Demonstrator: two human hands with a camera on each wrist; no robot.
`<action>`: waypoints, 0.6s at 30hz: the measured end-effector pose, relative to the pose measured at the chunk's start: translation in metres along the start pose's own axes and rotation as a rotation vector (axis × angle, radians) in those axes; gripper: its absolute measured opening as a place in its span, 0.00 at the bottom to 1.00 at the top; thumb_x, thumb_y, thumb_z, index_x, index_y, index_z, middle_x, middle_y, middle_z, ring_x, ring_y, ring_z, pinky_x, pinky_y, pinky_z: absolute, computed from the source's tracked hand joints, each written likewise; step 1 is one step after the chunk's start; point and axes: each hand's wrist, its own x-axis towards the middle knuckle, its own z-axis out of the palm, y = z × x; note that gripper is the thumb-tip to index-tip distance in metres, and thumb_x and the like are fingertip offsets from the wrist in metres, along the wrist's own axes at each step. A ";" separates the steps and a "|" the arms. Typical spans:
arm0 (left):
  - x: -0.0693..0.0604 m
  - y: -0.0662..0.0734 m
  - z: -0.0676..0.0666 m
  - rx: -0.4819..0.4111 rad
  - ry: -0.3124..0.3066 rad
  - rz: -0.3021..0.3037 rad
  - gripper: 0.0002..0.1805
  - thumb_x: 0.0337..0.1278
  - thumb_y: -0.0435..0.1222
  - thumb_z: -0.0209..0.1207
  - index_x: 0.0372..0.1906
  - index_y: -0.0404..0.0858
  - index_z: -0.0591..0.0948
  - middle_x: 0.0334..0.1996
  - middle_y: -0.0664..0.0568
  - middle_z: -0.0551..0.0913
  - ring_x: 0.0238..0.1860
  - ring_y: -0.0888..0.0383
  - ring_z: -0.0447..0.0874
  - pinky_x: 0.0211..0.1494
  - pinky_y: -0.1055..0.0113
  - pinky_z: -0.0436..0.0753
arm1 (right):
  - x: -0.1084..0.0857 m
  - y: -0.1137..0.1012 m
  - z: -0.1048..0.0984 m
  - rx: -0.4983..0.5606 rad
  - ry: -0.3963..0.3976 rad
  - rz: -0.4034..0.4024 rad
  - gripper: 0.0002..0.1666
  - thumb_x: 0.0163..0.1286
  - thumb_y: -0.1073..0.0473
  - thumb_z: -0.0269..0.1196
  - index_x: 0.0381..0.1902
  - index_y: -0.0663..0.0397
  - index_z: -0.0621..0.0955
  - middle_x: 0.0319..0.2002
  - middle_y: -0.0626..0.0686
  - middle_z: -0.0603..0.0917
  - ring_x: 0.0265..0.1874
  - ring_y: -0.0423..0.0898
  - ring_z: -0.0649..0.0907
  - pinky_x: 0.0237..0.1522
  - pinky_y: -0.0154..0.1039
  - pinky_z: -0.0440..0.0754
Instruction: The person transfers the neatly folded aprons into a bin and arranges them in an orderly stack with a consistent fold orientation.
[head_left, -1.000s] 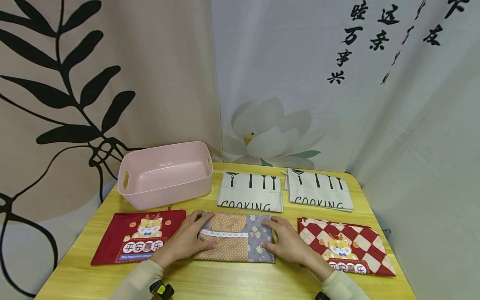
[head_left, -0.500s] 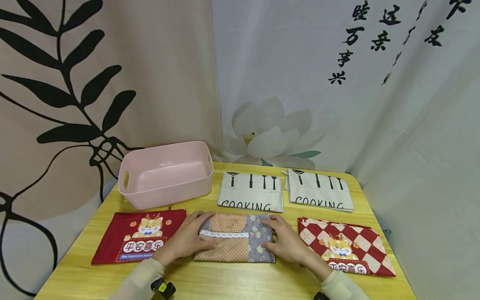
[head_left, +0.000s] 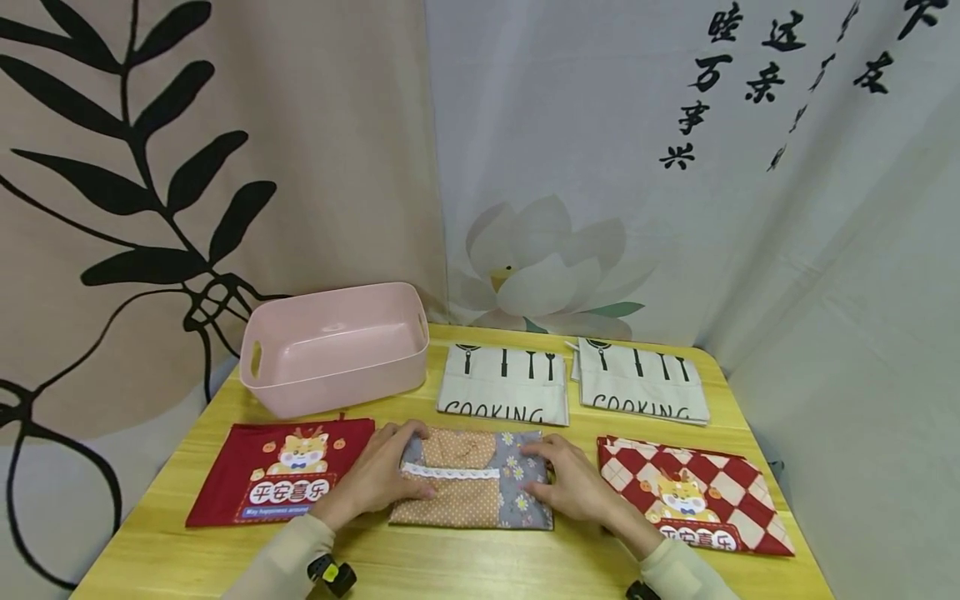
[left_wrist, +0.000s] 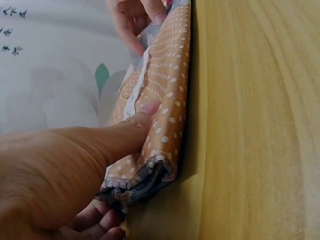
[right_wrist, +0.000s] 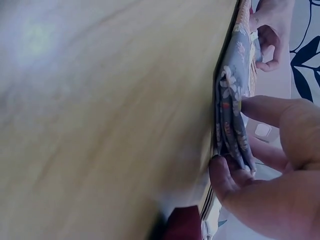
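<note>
A folded apron (head_left: 450, 500), tan polka dots with a white lace strip beside grey daisy-print cloth, lies at the middle of the table. My left hand (head_left: 378, 475) grips its left end, thumb on top and fingers around the far left corner. In the left wrist view, the left thumb presses on the dotted cloth (left_wrist: 167, 100) and the other fingers are lower, partly hidden by the fold. At the right end, my right hand (head_left: 566, 479) pinches the daisy-print part. The right wrist view shows its layered edge (right_wrist: 232, 120) between thumb and fingers.
A pink plastic basket (head_left: 337, 379) stands at the back left. Two folded white "COOKING" cloths lie behind the apron, one left (head_left: 502, 387) and one right (head_left: 641, 383). A red folded cloth (head_left: 217, 483) and a red-checked one (head_left: 750, 500) flank it. Curtains hang behind the table.
Both hands keep hold of the apron's two ends. Its near edge has shifted very slightly toward me, and the head view has turned a little.
</note>
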 end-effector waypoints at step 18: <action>-0.005 -0.008 -0.005 -0.118 0.023 0.071 0.41 0.49 0.52 0.89 0.70 0.53 0.85 0.67 0.47 0.82 0.66 0.49 0.83 0.72 0.44 0.84 | -0.003 0.004 -0.001 0.127 0.003 0.027 0.35 0.69 0.60 0.80 0.73 0.52 0.85 0.71 0.58 0.84 0.59 0.53 0.88 0.63 0.48 0.90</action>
